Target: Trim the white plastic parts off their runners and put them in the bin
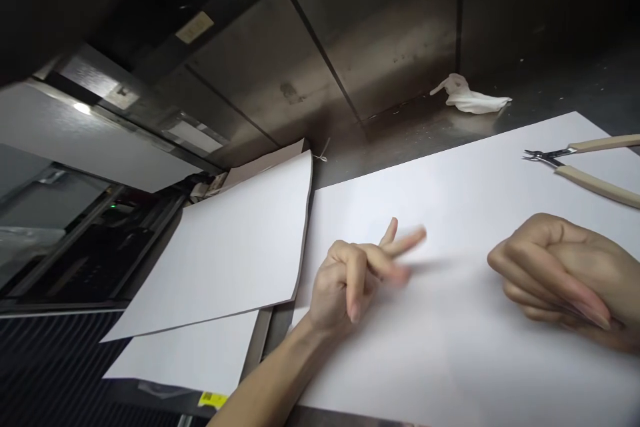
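Note:
My left hand (pixel 350 277) hovers over a large white sheet (pixel 465 200) on the metal bench, two fingers stretched out and blurred, the others curled, nothing held. My right hand (pixel 560 277) rests on the same sheet to the right, its fingers curled into a loose fist; I see nothing in it. A pair of small cutting pliers (pixel 585 163) with beige handles lies on the sheet beyond my right hand, apart from it.
Two more white sheets (pixel 235 240) are stacked to the left, overhanging the bench edge. A crumpled white cloth (pixel 470 99) lies at the back by the steel wall (pixel 380 33). Dark machinery (pixel 75 260) sits lower left.

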`<state>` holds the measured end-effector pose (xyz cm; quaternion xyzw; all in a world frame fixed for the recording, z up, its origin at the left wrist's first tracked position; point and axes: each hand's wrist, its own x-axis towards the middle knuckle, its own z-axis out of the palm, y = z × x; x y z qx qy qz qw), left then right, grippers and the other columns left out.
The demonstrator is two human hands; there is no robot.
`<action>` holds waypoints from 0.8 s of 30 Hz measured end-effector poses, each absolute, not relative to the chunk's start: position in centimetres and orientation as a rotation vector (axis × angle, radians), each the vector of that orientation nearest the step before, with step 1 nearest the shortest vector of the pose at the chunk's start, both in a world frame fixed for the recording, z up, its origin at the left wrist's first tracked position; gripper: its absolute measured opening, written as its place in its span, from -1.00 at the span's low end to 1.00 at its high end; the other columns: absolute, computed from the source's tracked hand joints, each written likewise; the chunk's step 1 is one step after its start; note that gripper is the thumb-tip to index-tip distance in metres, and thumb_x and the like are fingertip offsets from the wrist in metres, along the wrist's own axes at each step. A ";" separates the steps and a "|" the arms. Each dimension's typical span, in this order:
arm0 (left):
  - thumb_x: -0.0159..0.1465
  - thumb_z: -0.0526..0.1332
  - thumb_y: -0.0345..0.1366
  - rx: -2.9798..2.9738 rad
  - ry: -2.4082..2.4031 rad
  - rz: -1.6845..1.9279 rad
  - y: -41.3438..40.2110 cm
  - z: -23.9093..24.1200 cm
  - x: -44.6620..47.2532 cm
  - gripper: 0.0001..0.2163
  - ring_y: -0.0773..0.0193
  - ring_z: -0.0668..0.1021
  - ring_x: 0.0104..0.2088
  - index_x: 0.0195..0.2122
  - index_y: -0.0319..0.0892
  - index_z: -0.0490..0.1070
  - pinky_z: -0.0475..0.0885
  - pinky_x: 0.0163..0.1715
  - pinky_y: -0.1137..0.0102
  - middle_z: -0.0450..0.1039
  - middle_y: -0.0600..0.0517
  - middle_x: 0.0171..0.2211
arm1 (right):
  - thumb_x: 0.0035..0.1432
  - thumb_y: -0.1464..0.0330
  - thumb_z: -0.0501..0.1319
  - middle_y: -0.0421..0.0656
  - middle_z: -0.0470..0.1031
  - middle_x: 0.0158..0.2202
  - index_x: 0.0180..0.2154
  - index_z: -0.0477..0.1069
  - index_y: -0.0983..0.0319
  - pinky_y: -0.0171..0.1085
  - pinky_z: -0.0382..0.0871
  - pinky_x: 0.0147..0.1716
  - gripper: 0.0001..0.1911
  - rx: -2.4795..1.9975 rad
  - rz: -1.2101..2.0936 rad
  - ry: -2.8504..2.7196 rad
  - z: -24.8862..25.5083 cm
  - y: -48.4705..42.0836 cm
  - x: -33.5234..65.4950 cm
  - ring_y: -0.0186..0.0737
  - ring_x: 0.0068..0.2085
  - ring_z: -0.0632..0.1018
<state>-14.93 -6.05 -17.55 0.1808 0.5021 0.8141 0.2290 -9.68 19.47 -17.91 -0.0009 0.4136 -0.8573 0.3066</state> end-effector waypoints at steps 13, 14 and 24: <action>0.13 0.08 -0.58 0.343 1.015 2.436 -6.0 -17.9 -15.0 -0.57 0.51 -0.06 -0.84 -0.79 -0.20 -0.08 0.65 -0.52 0.41 -0.13 0.18 -0.84 | 0.04 0.41 0.20 -0.26 0.04 -0.72 -0.77 0.22 0.27 -0.36 -0.20 -0.67 -0.61 0.012 -2.180 1.101 -19.1 20.1 -9.7 -0.52 -0.66 0.06; 0.11 0.09 -0.57 0.355 0.971 2.435 -6.0 -18.0 -14.9 -0.58 0.50 -0.06 -0.85 -0.79 -0.19 -0.06 0.59 -0.64 0.45 -0.12 0.18 -0.83 | 0.03 0.40 0.21 -0.26 0.05 -0.72 -0.77 0.24 0.27 -0.35 -0.20 -0.66 -0.62 0.032 -2.166 1.108 -19.0 20.1 -9.7 -0.52 -0.65 0.07; 0.06 0.12 -0.57 0.348 0.926 2.384 -6.4 -17.8 -14.6 -0.63 0.54 -0.11 -0.84 -0.78 -0.22 -0.02 0.03 -0.88 0.70 -0.14 0.17 -0.81 | -0.05 0.38 0.23 -0.23 0.05 -0.76 -0.79 0.22 0.26 -0.36 -0.25 -0.69 -0.64 0.096 -2.166 1.153 -19.1 19.7 -9.4 -0.56 -0.69 0.07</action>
